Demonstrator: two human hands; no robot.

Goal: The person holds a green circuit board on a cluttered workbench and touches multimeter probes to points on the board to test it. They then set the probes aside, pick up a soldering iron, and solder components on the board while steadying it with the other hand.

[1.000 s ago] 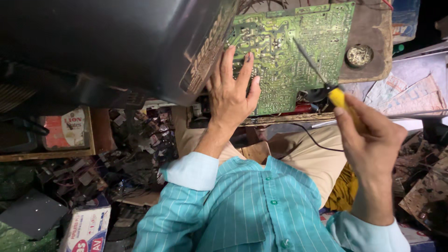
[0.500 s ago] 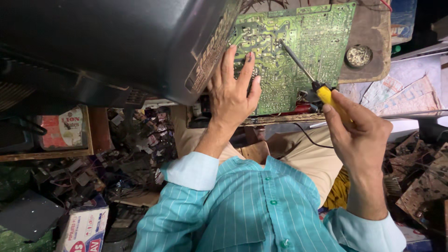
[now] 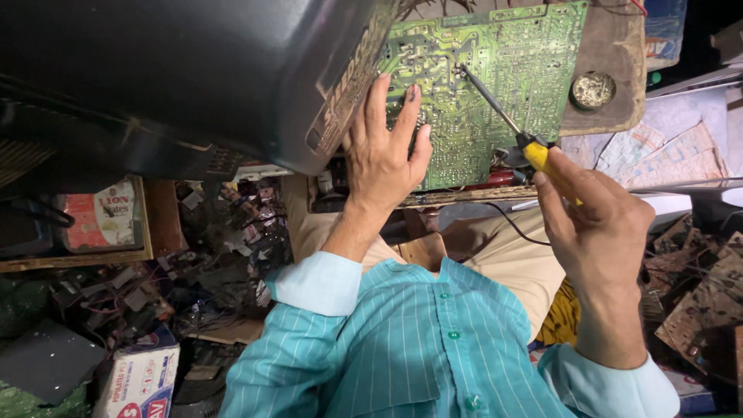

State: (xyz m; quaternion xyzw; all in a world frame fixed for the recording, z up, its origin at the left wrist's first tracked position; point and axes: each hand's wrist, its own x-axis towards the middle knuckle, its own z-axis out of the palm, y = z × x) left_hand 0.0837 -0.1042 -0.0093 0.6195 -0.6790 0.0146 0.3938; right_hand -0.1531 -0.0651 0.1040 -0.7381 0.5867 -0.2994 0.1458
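Grip: right hand (image 3: 600,232) pinching yellow-handled metal soldering iron (image 3: 507,124); left hand (image 3: 383,151) spread flat on green circuit board (image 3: 503,70).
Axis: iron's tip points up-left onto board.

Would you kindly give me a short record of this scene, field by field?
Left hand: flat on the green circuit board, fingers spread.
Right hand: grips a yellow-handled screwdriver.
Screwdriver tip: on the board's soldered face.
Board: lies on a wooden stand, beside a black television casing.
Stand: also carries a small round tin.
Surroundings: cardboard boxes and scrap boards.
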